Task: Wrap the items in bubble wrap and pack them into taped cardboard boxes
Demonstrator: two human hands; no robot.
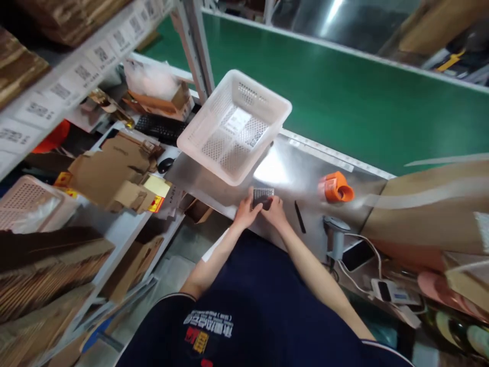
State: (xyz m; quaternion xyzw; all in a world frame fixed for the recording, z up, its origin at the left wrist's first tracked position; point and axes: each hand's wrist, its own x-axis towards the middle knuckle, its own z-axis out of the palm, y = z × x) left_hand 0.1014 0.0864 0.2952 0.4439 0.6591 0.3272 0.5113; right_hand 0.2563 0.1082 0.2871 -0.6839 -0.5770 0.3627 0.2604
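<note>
Between my two hands is a small dark box-like item [263, 193] with rows of pale print or dots on its top; its exact kind is too small to make out. My left hand [246, 211] grips its left side, thumb pressed on the near edge. On the right side, my right hand [275, 211] closes its fingers round it. A white perforated plastic basket [235, 176] stands just beyond, with a white paper sheet [237, 120] inside. To the right of my hands lies a black pen-like tool [300, 216] on the metal table [280, 188].
An orange tape dispenser [336, 187], a grey barcode scanner [336, 237] and a phone [358, 256] are on the right. Behind runs a green conveyor belt [344, 107]. Opened cardboard [110, 171], a keyboard [160, 128] and a mouse [165, 165] lie left, beside a shelf post [194, 48].
</note>
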